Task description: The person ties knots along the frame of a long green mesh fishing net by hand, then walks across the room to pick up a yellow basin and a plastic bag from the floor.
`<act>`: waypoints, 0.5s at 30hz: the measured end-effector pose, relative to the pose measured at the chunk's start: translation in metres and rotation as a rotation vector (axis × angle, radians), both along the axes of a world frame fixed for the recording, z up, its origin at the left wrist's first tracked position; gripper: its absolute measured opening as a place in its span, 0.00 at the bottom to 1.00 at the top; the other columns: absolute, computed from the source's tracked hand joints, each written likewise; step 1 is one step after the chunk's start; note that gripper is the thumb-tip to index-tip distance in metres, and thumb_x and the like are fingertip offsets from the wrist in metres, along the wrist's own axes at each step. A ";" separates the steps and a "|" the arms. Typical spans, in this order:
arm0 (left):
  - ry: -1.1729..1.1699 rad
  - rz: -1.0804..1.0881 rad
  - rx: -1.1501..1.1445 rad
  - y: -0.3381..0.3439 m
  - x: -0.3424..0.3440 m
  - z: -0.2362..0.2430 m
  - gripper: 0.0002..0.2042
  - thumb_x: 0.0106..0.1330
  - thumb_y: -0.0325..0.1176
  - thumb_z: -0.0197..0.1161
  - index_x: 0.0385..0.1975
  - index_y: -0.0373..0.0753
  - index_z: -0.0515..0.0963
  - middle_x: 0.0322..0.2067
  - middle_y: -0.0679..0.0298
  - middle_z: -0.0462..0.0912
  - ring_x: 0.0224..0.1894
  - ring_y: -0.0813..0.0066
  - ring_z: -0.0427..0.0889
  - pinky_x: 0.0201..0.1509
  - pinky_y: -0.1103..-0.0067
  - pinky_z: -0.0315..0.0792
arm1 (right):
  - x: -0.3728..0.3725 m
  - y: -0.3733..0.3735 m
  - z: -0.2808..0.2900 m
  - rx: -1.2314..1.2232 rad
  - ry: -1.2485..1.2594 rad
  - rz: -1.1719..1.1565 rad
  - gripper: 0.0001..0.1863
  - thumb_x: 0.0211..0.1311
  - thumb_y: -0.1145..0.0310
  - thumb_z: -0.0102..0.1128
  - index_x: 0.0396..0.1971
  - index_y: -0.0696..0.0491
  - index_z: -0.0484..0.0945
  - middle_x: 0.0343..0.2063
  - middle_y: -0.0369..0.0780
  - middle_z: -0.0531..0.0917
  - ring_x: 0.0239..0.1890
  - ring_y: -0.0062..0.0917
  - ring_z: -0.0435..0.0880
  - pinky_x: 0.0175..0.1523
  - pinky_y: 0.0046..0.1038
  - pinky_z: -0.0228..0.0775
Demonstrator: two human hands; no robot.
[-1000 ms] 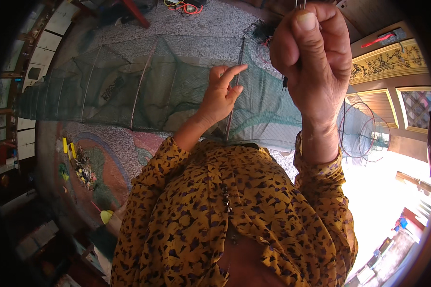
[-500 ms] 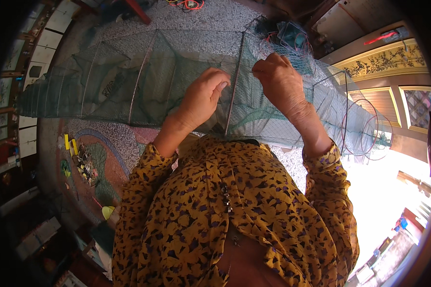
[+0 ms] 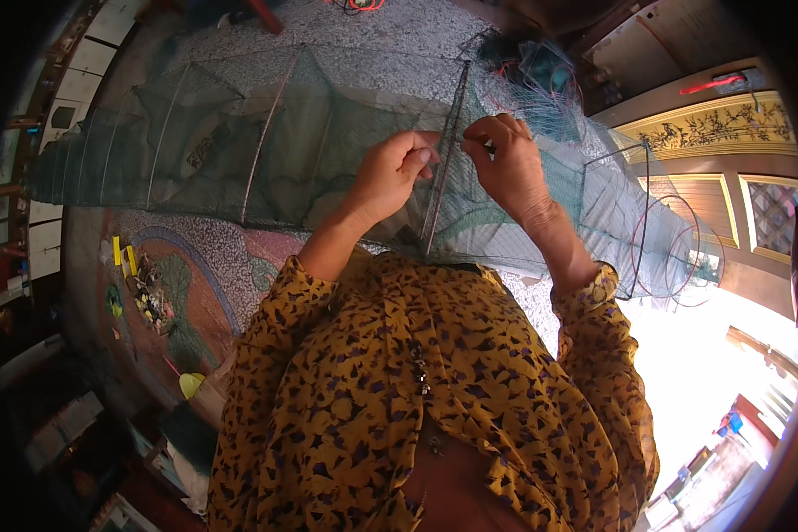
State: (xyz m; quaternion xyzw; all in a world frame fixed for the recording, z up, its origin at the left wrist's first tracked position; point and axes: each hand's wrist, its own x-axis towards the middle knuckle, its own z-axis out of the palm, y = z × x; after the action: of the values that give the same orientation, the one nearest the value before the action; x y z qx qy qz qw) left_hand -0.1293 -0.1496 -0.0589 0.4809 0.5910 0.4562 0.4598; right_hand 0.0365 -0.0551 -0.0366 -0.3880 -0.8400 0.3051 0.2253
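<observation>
A long green mesh net trap (image 3: 284,168), stretched over thin frame rods, spans the view from left to right in front of me. My left hand (image 3: 394,176) is at the left side of a dark frame rod (image 3: 445,164), its fingers curled and thumb pressed in; what it holds, if anything, is hidden. Just across that rod, my right hand (image 3: 511,167) pinches thumb and forefinger together close to the mesh. Whatever lies in that pinch is too small to name.
Blue-green loose netting (image 3: 545,106) is bunched at the far right of the trap. Red hoops (image 3: 665,235) show at its right end. On the patterned floor to the left lie yellow pieces (image 3: 117,251) and a small heap of bits (image 3: 155,301). A gold-framed panel (image 3: 709,124) stands right.
My right hand has come down and left, closer to the rod. The left hand has lowered slightly, and the rod's top now leans further right in view.
</observation>
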 end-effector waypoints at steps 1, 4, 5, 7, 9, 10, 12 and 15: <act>-0.063 0.008 -0.013 -0.001 -0.001 -0.002 0.08 0.68 0.28 0.48 0.40 0.33 0.73 0.29 0.68 0.76 0.28 0.84 0.72 0.35 0.84 0.70 | -0.004 -0.001 -0.004 0.010 0.058 -0.028 0.04 0.49 0.72 0.59 0.27 0.54 0.76 0.30 0.42 0.75 0.37 0.37 0.73 0.44 0.35 0.67; -0.189 0.028 -0.033 -0.001 0.000 -0.002 0.08 0.67 0.27 0.48 0.40 0.33 0.73 0.28 0.68 0.75 0.28 0.84 0.72 0.36 0.85 0.70 | -0.028 -0.013 -0.003 -0.046 0.216 -0.113 0.05 0.48 0.71 0.60 0.27 0.54 0.76 0.33 0.45 0.73 0.37 0.39 0.74 0.41 0.36 0.68; -0.214 0.035 -0.036 -0.001 -0.001 0.001 0.07 0.67 0.26 0.48 0.40 0.33 0.73 0.28 0.68 0.75 0.28 0.84 0.72 0.36 0.85 0.70 | -0.031 -0.014 -0.005 0.013 0.208 -0.071 0.06 0.48 0.71 0.60 0.26 0.54 0.77 0.33 0.44 0.73 0.37 0.39 0.74 0.41 0.36 0.68; -0.079 0.057 -0.044 -0.001 0.004 0.005 0.07 0.67 0.26 0.48 0.39 0.33 0.73 0.28 0.68 0.75 0.28 0.84 0.72 0.36 0.84 0.70 | -0.036 -0.011 -0.012 0.132 0.189 0.014 0.06 0.47 0.70 0.62 0.26 0.55 0.77 0.33 0.43 0.73 0.37 0.39 0.74 0.40 0.36 0.69; -0.012 0.089 -0.020 -0.006 0.004 0.006 0.06 0.66 0.25 0.49 0.37 0.33 0.73 0.26 0.67 0.75 0.28 0.83 0.73 0.34 0.84 0.69 | -0.042 -0.007 0.009 0.204 -0.154 0.117 0.08 0.43 0.67 0.63 0.26 0.51 0.79 0.33 0.38 0.75 0.40 0.34 0.73 0.42 0.33 0.67; -0.017 0.097 0.008 -0.008 0.004 0.005 0.05 0.65 0.25 0.50 0.36 0.33 0.73 0.26 0.66 0.76 0.27 0.82 0.73 0.32 0.83 0.69 | -0.048 -0.009 0.029 0.292 -0.364 0.158 0.09 0.42 0.66 0.64 0.27 0.50 0.80 0.32 0.37 0.76 0.41 0.32 0.73 0.43 0.32 0.66; -0.024 0.109 0.023 -0.009 0.002 0.001 0.04 0.64 0.25 0.51 0.34 0.33 0.73 0.24 0.66 0.76 0.26 0.81 0.74 0.31 0.82 0.69 | -0.061 -0.011 0.034 0.377 -0.582 0.187 0.09 0.41 0.64 0.63 0.27 0.46 0.80 0.32 0.33 0.77 0.44 0.26 0.71 0.45 0.30 0.62; 0.093 0.086 0.050 -0.008 -0.001 -0.007 0.05 0.63 0.27 0.53 0.35 0.33 0.72 0.24 0.64 0.75 0.26 0.79 0.74 0.31 0.81 0.69 | -0.082 -0.005 0.009 0.343 -0.212 0.244 0.08 0.44 0.63 0.63 0.27 0.47 0.78 0.32 0.33 0.77 0.44 0.28 0.71 0.46 0.31 0.63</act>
State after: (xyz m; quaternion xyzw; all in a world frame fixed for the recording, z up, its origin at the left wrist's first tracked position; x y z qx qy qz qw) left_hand -0.1301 -0.1574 -0.0660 0.4872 0.6202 0.4672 0.3997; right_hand -0.0458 -0.0605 -0.0280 -0.2693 -0.9393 0.1404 0.1598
